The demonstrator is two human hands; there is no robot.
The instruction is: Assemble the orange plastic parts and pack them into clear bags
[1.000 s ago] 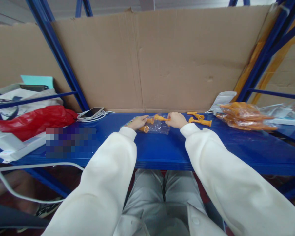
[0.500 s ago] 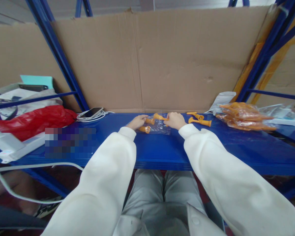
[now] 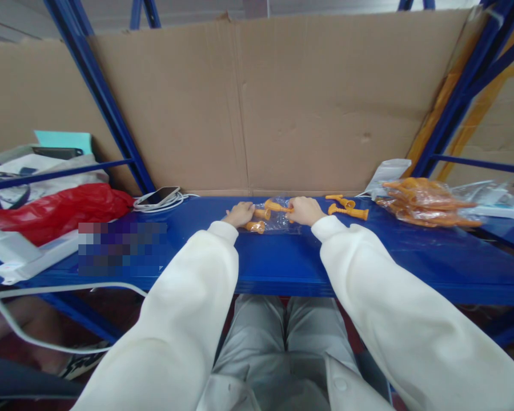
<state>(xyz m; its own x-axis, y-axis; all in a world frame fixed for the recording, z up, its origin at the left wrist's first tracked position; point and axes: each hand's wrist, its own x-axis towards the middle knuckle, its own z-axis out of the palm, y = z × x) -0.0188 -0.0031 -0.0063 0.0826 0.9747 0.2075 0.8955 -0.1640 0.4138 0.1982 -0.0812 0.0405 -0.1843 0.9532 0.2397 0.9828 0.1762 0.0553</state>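
Observation:
My right hand [image 3: 305, 212] is closed on the narrow end of an orange plastic piece with a flared end [image 3: 276, 205], which points left over a clear plastic bag [image 3: 278, 221]. At the bag's left end, my left hand [image 3: 240, 214] has its fingers curled over the plastic. Two more orange pieces, an upper one [image 3: 263, 214] and a lower one [image 3: 256, 227], lie beside those fingers and look to be within the bag. Loose orange pieces [image 3: 349, 212] lie to the right of my right hand.
Filled bags of orange pieces [image 3: 426, 202] are piled on the blue shelf [image 3: 282, 262] at the right. A phone [image 3: 163, 196] with white cable, a red bag [image 3: 68, 208] and a white power strip [image 3: 38, 257] are at the left. Cardboard [image 3: 248, 108] stands behind.
The orange piece in my right hand has shifted slightly left and down over the bag. My left hand has moved a little, its fingers lower over the bag's end.

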